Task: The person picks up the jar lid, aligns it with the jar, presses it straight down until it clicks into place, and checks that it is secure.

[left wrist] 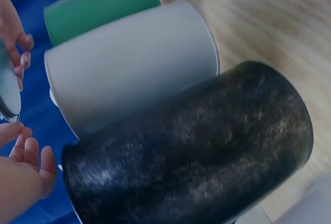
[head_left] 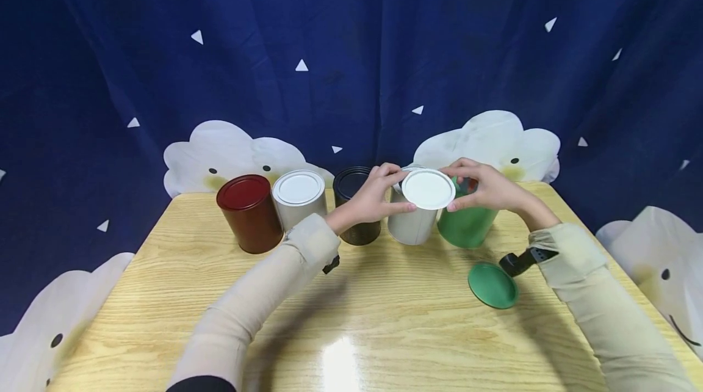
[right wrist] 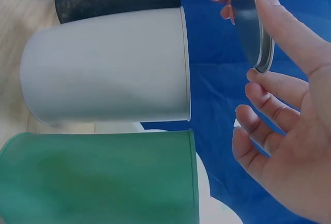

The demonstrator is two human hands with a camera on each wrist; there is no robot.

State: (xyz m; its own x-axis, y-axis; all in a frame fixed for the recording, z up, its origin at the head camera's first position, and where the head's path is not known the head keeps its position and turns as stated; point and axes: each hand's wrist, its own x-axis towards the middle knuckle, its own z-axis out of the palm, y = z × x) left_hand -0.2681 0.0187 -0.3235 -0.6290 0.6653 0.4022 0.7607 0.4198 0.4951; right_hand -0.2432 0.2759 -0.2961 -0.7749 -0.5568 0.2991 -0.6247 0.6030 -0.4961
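Both hands hold a round white lid (head_left: 428, 190) by its rim, raised above a white can (head_left: 410, 227). My left hand (head_left: 378, 193) pinches the left edge, and my right hand (head_left: 483, 185) pinches the right edge. In the right wrist view the lid (right wrist: 247, 22) shows a shiny metallic underside, apart from the can's rim. Beside that can stands a green can (head_left: 467, 227), its top partly behind my right hand. A green lid (head_left: 493, 285) lies on the table in front of it. The black can (head_left: 359, 233) is partly covered by my left hand.
Left of the black can stand a second white can (head_left: 299, 190) with its lid on and a dark red can (head_left: 249, 215). All sit in a row near the back edge of the wooden table (head_left: 384, 312). A dark blue curtain (head_left: 340, 25) hangs behind.
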